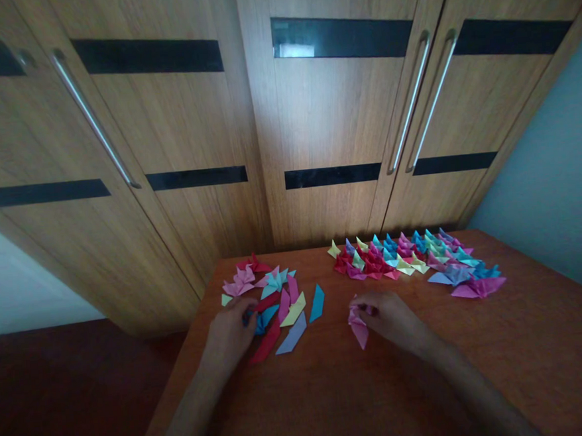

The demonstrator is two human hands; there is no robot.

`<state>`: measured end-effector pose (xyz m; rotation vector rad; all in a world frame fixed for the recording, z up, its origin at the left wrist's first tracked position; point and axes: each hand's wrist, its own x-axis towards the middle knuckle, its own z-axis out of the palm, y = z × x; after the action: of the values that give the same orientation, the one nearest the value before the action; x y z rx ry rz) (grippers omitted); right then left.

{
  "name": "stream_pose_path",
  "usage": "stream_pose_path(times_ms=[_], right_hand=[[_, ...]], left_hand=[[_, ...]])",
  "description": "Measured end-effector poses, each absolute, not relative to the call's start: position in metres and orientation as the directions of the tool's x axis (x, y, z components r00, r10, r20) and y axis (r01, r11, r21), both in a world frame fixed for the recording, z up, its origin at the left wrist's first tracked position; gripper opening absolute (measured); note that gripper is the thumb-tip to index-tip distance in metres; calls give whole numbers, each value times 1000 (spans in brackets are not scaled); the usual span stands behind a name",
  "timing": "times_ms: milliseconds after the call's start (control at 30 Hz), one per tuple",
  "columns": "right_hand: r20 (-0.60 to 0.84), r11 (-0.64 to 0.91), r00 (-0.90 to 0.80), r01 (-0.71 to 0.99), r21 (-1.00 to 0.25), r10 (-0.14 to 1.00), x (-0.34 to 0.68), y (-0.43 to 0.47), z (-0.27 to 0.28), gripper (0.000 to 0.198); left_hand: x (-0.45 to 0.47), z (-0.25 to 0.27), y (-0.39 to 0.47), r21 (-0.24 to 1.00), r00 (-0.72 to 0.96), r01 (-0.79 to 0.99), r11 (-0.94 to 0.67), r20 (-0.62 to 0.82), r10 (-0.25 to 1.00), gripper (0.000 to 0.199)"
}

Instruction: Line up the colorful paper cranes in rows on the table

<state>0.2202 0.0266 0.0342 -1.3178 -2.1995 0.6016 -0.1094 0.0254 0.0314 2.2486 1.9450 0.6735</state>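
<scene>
My right hand [390,314] is closed in a pinch on a pink folded paper piece [360,333], whose pointed end hangs toward me over the table. On the left, my left hand [231,328] has its fingers curled in at the edge of a loose pile, closed on a blue folded paper piece [262,321]; the exact grip is partly hidden. Flat slanted paper strips lie around it: a red one [268,342], a yellow one [294,311], a lavender one [292,334] and a blue one [317,302]. Behind them sit a pink folded piece [239,281] and a light blue one [275,282].
Rows of many-coloured folded paper pieces [374,262] stand at the back right of the brown table [324,402]. A larger pink piece [479,288] is at their near right end. Wooden cabinet doors [327,122] with metal handles rise right behind the table.
</scene>
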Motion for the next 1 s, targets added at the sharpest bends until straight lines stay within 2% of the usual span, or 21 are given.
stream_pose_path(times_ms=[100, 200, 433, 600, 767, 867, 1000], right_hand=[[252, 466, -402, 628, -624, 880, 199, 43, 36, 19], [319, 476, -360, 556, -682, 877, 174, 69, 34, 18], [323, 367, -183, 574, -732, 929, 108, 148, 34, 18], [268, 320, -177, 588, -743, 947, 63, 178, 32, 14], [266, 339, -211, 564, -753, 941, 56, 171, 23, 33], [290, 350, -198, 561, -750, 937, 76, 160, 16, 33], [320, 346, -150, 574, -742, 936, 126, 144, 8, 27]], left_hand=[[-121, 30, 26, 423, 65, 870, -254, 412, 909, 23], [-134, 33, 26, 464, -34, 850, -251, 524, 851, 25], [-168, 31, 28, 476, -221, 876, -70, 528, 820, 29], [-174, 23, 32, 423, -175, 905, -43, 464, 868, 30], [-170, 26, 28, 386, -150, 922, -23, 411, 899, 33], [-171, 30, 27, 312, -147, 950, -9, 470, 871, 34], [-162, 33, 26, 273, -94, 957, -98, 613, 785, 32]])
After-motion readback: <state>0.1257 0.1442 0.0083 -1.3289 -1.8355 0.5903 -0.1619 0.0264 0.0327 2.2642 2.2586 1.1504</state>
